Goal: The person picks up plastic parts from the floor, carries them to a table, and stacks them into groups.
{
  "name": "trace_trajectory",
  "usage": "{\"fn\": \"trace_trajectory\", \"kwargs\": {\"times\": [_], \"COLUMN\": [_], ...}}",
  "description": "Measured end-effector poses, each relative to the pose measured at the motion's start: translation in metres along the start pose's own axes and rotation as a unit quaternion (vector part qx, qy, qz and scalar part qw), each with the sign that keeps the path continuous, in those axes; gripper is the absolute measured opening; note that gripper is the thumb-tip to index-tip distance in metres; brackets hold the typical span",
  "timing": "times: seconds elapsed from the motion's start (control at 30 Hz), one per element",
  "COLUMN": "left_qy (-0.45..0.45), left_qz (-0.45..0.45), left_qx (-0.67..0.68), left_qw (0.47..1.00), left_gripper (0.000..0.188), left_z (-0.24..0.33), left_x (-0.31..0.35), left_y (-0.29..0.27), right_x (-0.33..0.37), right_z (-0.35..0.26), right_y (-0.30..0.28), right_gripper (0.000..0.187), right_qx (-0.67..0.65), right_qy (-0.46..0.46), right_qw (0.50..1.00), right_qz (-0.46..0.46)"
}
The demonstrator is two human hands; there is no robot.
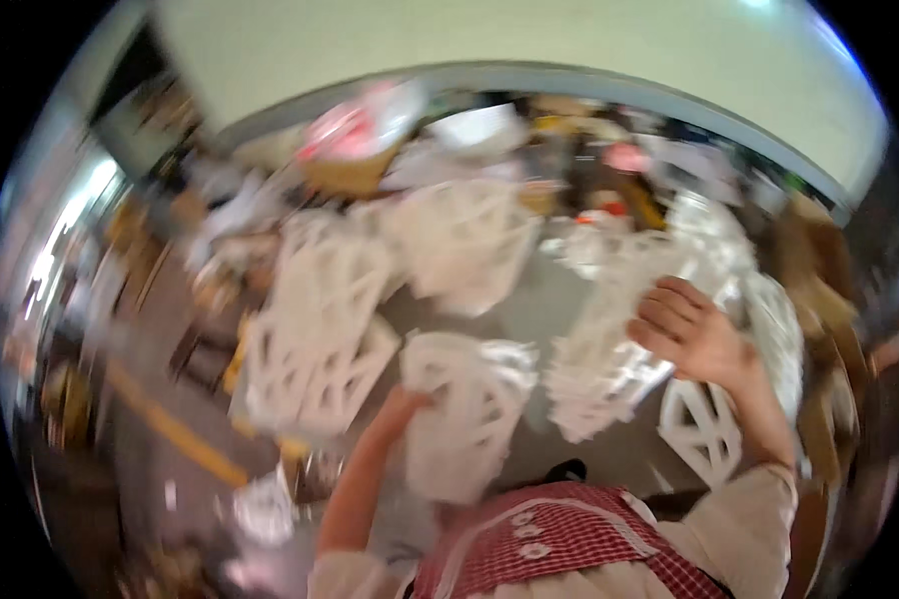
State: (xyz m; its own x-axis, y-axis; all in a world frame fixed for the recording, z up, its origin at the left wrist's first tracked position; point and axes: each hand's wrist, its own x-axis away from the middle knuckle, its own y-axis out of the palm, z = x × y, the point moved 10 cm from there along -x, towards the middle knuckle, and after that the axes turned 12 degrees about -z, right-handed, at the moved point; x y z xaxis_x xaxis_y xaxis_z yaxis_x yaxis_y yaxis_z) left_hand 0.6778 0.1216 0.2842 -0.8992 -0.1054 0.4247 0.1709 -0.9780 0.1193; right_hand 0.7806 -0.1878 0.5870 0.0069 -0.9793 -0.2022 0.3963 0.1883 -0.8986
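My left hand (406, 402) grips the left edge of a white sheet-like piece with angular cut-outs (457, 444), held in front of my body. Some of its fingers are hidden by the piece. Above the right side of the table, my right hand (691, 329) has its fingers stretched out and holds nothing. It is nearest to a pile of glossy white cut-out pieces (594, 374); blur hides whether it touches them. Beneath my right wrist lies a single white lattice piece (701, 431).
Overlapping white cut-out pieces (320, 329) cover the table's left, with another pile (464, 240) behind. Farther back are a box with pink and white plastic (355, 140) and a white container (477, 130). Cardboard (819, 260) stands at the right. A yellow line (180, 429) marks the floor.
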Motion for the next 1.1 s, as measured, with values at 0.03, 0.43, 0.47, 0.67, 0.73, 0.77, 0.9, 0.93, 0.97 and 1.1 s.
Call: {"fn": "trace_trajectory", "kwargs": {"times": [0.03, 0.43, 0.47, 0.67, 0.73, 0.77, 0.9, 0.93, 0.97, 1.1], "left_qy": [-0.112, -0.028, 0.000, 0.182, 0.227, 0.252, 0.323, 0.337, 0.334, 0.328], "left_qz": [-0.002, 0.267, 0.275, 0.253, 0.221, 0.175, 0.047, 0.022, 0.011, 0.020], "left_qx": [-0.029, -0.379, -0.379, -0.498, -0.523, -0.520, -0.504, -0.500, -0.512, -0.537], "left_qw": [0.993, 0.886, 0.884, 0.809, 0.792, 0.797, 0.800, 0.797, 0.791, 0.777], "left_gripper": [0.042, 0.052, 0.050, 0.043, 0.041, 0.041, 0.041, 0.041, 0.043, 0.048], "left_z": [-0.049, -0.009, 0.002, 0.042, 0.066, 0.069, 0.077, 0.079, 0.077, 0.067], "left_x": [-0.009, 0.064, 0.071, 0.101, 0.094, 0.082, 0.047, 0.041, 0.035, 0.024], "left_y": [-0.027, -0.073, -0.066, -0.004, 0.033, 0.050, 0.113, 0.129, 0.142, 0.163], "right_x": [-0.017, -0.082, -0.093, -0.084, -0.057, -0.044, -0.019, -0.017, -0.015, 0.019], "right_z": [-0.003, -0.140, -0.138, -0.035, -0.011, -0.008, -0.040, -0.054, -0.070, -0.081], "right_y": [0.006, 0.256, 0.248, 0.177, 0.179, 0.182, 0.194, 0.192, 0.190, 0.206], "right_gripper": [0.053, 0.046, 0.048, 0.049, 0.047, 0.046, 0.039, 0.038, 0.039, 0.050], "right_qx": [-0.058, -0.069, -0.070, -0.233, -0.276, -0.312, -0.395, -0.407, -0.358, -0.270], "right_qy": [-0.024, -0.246, -0.231, 0.055, 0.179, 0.225, 0.248, 0.250, 0.252, 0.375], "right_qw": [0.996, 0.904, 0.911, 0.964, 0.939, 0.916, 0.881, 0.875, 0.896, 0.884], "right_qz": [-0.071, -0.344, -0.335, -0.118, -0.104, -0.110, -0.081, -0.078, -0.075, -0.065]}}
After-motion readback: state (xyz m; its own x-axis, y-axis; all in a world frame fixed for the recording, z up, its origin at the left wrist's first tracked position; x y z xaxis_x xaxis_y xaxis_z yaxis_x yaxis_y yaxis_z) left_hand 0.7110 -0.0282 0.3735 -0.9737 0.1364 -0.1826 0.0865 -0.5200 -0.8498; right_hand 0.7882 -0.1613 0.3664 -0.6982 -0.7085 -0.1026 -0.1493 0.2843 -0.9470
